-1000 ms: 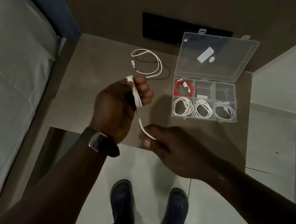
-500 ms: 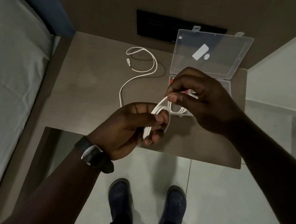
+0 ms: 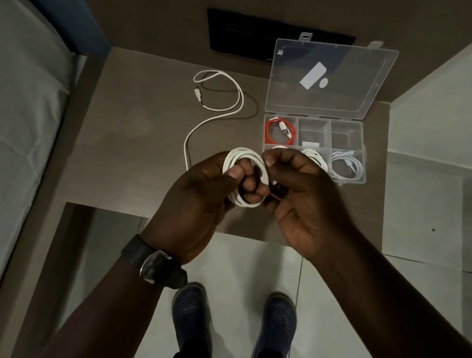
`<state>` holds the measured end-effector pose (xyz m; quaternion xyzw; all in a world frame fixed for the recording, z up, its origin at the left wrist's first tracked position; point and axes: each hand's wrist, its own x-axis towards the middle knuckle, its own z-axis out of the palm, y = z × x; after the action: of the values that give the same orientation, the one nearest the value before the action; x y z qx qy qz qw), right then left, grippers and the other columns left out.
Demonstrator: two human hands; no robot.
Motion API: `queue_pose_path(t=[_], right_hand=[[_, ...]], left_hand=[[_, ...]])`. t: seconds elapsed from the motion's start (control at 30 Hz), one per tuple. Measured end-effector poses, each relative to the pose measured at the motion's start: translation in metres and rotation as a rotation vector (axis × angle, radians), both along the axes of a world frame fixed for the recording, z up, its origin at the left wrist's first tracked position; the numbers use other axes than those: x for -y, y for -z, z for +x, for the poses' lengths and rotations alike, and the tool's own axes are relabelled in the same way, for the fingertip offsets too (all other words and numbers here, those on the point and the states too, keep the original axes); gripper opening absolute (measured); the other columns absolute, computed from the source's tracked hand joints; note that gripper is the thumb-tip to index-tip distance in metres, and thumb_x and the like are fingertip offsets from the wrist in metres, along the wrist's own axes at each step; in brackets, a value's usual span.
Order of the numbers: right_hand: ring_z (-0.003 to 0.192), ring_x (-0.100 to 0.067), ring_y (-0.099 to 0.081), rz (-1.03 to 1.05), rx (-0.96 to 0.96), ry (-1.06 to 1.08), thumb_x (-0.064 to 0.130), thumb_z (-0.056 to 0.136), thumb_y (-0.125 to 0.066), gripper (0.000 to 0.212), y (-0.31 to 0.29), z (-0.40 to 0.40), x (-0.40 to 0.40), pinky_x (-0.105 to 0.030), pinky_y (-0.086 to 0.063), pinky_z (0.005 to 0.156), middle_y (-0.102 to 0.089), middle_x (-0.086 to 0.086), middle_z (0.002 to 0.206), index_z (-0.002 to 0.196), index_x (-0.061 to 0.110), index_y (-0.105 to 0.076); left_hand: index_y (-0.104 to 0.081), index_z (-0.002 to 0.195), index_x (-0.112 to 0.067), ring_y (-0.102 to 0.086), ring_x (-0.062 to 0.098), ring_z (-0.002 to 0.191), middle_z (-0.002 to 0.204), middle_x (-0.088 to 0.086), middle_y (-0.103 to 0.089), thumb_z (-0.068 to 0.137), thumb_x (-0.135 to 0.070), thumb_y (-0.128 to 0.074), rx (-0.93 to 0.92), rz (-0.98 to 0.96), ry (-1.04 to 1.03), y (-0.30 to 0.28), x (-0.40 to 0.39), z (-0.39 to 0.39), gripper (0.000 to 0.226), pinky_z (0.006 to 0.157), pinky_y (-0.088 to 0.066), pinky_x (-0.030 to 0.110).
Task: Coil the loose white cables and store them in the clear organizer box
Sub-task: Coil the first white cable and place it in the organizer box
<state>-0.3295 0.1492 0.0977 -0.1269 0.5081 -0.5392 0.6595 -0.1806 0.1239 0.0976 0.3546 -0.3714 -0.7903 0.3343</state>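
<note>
Fingers (image 3: 237, 174) of both hands pinch the half-coiled white cable (image 3: 247, 157).

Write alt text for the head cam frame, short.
Both hands, left hand and right hand, hold a partly coiled white cable above a brown table, its loose tail lying there. Beside it, an open clear organizer box holds a red cable and white coils.
</note>
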Motion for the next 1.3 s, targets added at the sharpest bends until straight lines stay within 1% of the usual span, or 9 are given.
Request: queue_pose_path(t=[0.13,0.33,0.5,0.63,0.7,0.77,0.9,1.1,1.3], right_hand=[[0.069,-0.017,-0.068,-0.036,-0.109,0.037,0.003,0.092,-0.058,0.013,-0.003,-0.007,0.006,-0.030,-0.055,0.066,-0.073,-0.004,0.077,0.089,0.012,-0.068],[0.071,-0.018,-0.065,-0.068,-0.507,-0.031,0.007,0.092,-0.060,0.019,0.003,-0.003,-0.003,-0.034,-0.054,0.069,-0.074,0.000,0.076,0.085,0.018,-0.074],[0.087,-0.028,-0.071,-0.079,-0.605,-0.093,0.052,0.087,-0.059,0.038,0.001,-0.002,-0.016,-0.052,-0.056,0.085,-0.076,-0.007,0.088,0.094,0.018,-0.074],[0.085,-0.014,-0.071,-0.146,-0.841,-0.251,0.027,0.077,-0.077,0.027,-0.002,-0.003,-0.019,-0.043,-0.060,0.080,-0.076,0.003,0.092,0.103,0.022,-0.070],[0.078,-0.010,-0.071,-0.109,-0.771,-0.227,0.009,0.081,-0.073,0.022,-0.001,-0.004,-0.017,-0.035,-0.059,0.070,-0.076,0.004,0.088,0.099,0.022,-0.072],[0.074,-0.008,-0.067,-0.056,-0.501,-0.189,0.000,0.085,-0.066,0.022,-0.002,-0.004,-0.017,-0.022,-0.050,0.061,-0.075,0.002,0.084,0.097,0.018,-0.073],[0.083,-0.018,-0.064,0.103,-0.010,-0.067,-0.004,0.088,-0.057,0.025,-0.005,-0.009,-0.019,-0.025,-0.045,0.071,-0.074,-0.005,0.088,0.093,0.013,-0.074],[0.089,-0.016,-0.064,0.215,0.097,0.013,0.000,0.084,-0.060,0.024,-0.005,-0.031,-0.023,-0.023,-0.044,0.071,-0.075,-0.005,0.097,0.097,0.015,-0.073],[0.096,-0.019,-0.068,0.157,0.138,0.042,0.005,0.081,-0.061,0.036,0.022,-0.080,-0.001,-0.024,-0.051,0.076,-0.074,-0.009,0.102,0.116,0.009,-0.066]], left_hand=[[-0.067,0.090,-0.022,-0.054,-0.006,0.069,0.075,-0.021,-0.063,0.099,-0.021,-0.049,0.436,-0.288,0.029,0.001,-0.004,0.005,0.020,0.066,-0.042,0.007],[-0.068,0.082,-0.022,-0.046,0.013,0.063,0.074,-0.004,-0.058,0.098,-0.026,-0.050,0.406,-0.175,0.044,-0.007,0.001,0.007,0.024,0.060,-0.039,0.022],[-0.067,0.099,-0.013,-0.060,0.011,0.065,0.095,0.008,-0.067,0.100,-0.023,-0.049,0.735,-0.440,0.049,-0.004,0.003,0.003,0.020,0.065,-0.052,0.029],[-0.065,0.104,-0.010,-0.067,0.027,0.089,0.102,0.017,-0.066,0.100,-0.018,-0.050,0.728,-0.482,0.066,0.001,-0.003,0.001,0.018,0.083,-0.056,0.049],[-0.068,0.108,-0.010,-0.068,0.030,0.096,0.106,0.019,-0.068,0.099,-0.018,-0.052,0.619,-0.341,0.032,0.007,-0.008,-0.001,0.019,0.088,-0.055,0.052],[-0.070,0.106,-0.010,-0.069,0.030,0.099,0.107,0.018,-0.070,0.095,-0.016,-0.058,0.498,-0.191,-0.057,0.012,-0.011,-0.003,0.017,0.090,-0.056,0.050],[-0.076,0.098,-0.015,-0.070,0.025,0.086,0.092,0.006,-0.076,0.085,-0.015,-0.072,0.562,-0.320,-0.186,0.025,-0.010,-0.007,0.013,0.078,-0.056,0.039],[-0.075,0.100,-0.012,-0.068,0.022,0.084,0.095,0.005,-0.075,0.086,-0.016,-0.069,0.618,-0.535,-0.058,0.048,0.007,-0.036,0.015,0.077,-0.055,0.041],[-0.073,0.095,-0.012,-0.069,0.026,0.078,0.087,0.007,-0.075,0.086,-0.020,-0.062,0.579,-0.433,-0.011,0.079,0.029,-0.087,0.016,0.071,-0.058,0.048]])
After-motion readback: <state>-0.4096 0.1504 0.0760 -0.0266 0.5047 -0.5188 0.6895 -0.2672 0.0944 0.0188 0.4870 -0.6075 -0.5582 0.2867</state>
